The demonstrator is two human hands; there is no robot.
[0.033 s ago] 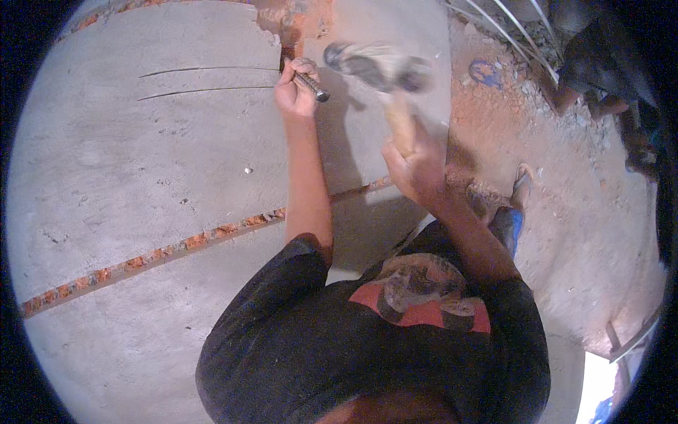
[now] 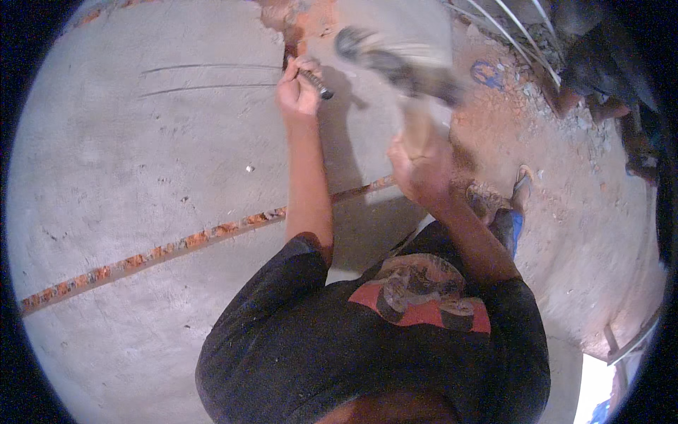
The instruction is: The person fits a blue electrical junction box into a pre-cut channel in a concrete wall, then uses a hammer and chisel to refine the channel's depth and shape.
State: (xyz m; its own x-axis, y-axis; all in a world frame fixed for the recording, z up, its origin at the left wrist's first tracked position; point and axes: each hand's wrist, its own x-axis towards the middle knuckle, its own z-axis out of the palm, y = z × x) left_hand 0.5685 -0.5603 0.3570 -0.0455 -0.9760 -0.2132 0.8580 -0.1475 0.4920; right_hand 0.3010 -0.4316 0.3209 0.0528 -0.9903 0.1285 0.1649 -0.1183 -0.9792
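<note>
My left hand [image 2: 296, 92] is closed around a short ribbed steel chisel [image 2: 316, 83]. The chisel's dark struck end points down and right, while its other end lies behind my fingers at the edge of a chipped opening [image 2: 296, 44] of exposed orange brick in the grey plastered wall [image 2: 176, 141]. In my right hand [image 2: 426, 169] is the pale wooden handle of a hammer [image 2: 418, 127]. The hammer's head, smeared by motion, is apart from the chisel, up and to its right. Two thin dark lines run leftward across the wall from my left hand.
A narrow groove [image 2: 191, 242] showing orange brick crosses the wall below my hands. Rubble [image 2: 544, 106], pale pipes [image 2: 519, 32] and a blue object [image 2: 487, 73] lie at the right. A sandalled foot [image 2: 522, 180] rests on the dusty floor. Dark shapes, partly a person, stand at upper right.
The hammer and my right hand have shifted slightly to the right, with the hammer head farther from the chisel. My left hand and the chisel have barely moved.
</note>
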